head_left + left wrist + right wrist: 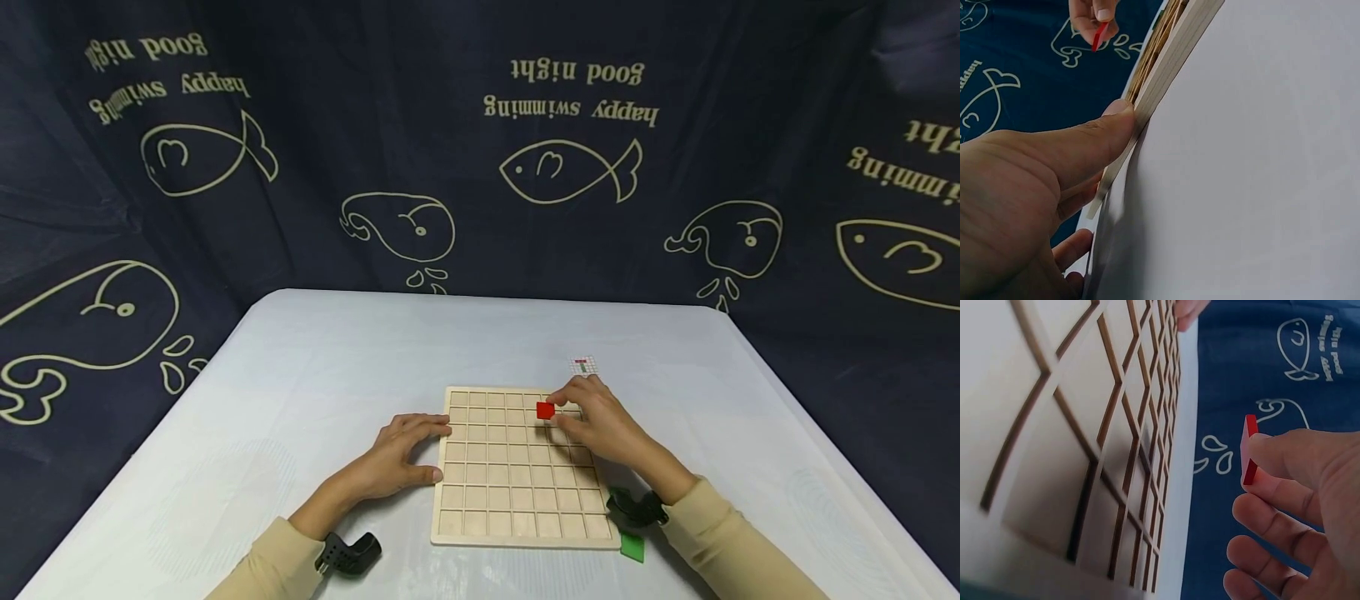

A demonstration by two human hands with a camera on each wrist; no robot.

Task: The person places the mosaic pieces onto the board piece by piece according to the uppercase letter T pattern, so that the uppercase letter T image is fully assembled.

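A pale wooden grid board [487, 475] with square recesses lies on the white table. Between thumb and forefinger, my right hand [603, 421] pinches a thin red square tile [545, 411] above the board's far right part. The right wrist view shows this tile [1249, 450] edge-on, raised off the grid, with the other fingers loosely bent. My left hand [397, 458] rests at the board's left edge, its fingers fairly straight. In the left wrist view its thumb [1100, 140] touches the board's side [1169, 65].
A green tile [632, 547] lies by the board's near right corner. Behind the board is a small card [583, 365] with a printed grid and red and green marks. A dark curtain [450, 125] with fish drawings hangs beyond the white table [337, 350].
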